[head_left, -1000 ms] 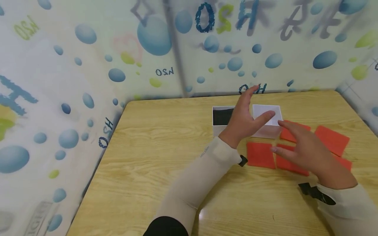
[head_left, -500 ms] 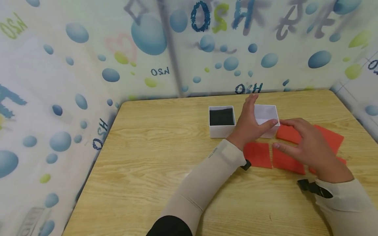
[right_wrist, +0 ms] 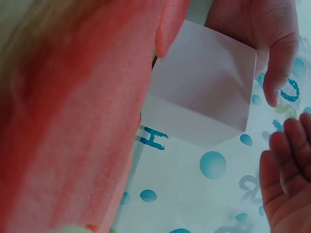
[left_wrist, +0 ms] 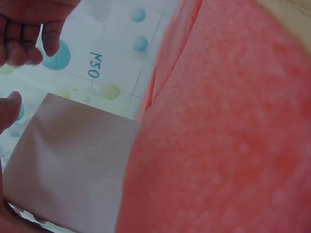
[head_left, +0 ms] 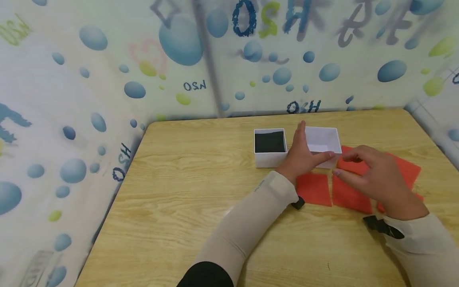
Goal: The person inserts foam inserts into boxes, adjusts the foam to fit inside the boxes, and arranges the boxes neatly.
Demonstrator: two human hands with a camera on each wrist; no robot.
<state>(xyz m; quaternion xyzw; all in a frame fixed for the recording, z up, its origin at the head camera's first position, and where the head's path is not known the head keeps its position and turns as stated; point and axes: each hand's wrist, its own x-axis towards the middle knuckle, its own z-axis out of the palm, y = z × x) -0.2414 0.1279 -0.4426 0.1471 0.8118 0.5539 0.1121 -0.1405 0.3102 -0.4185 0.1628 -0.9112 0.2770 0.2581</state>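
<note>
Two small white boxes stand side by side in the head view. The left white box [head_left: 270, 160] has a dark lining or content; the right white box [head_left: 324, 139] shows a pale interior. My left hand [head_left: 300, 155] is against the right box's left side, fingers extended and thumb across its front upper edge. My right hand [head_left: 380, 175] hovers to the right, fingers loosely bent, thumb and forefinger apart, holding nothing visible. Beneath and around it lie several red square sheets [head_left: 313, 189]. The right box's plain side [left_wrist: 73, 160] appears close up in the left wrist view.
The wooden table [head_left: 179, 179] meets a wall [head_left: 229, 59] printed with blue bubbles and letters at its back edge. A large blurred red sheet [right_wrist: 82, 131] fills much of the right wrist view.
My left hand has shifted right and lowered its fingers beside the right box, uncovering the left box. My right hand's fingers have bent more, drawing forefinger and thumb closer.
</note>
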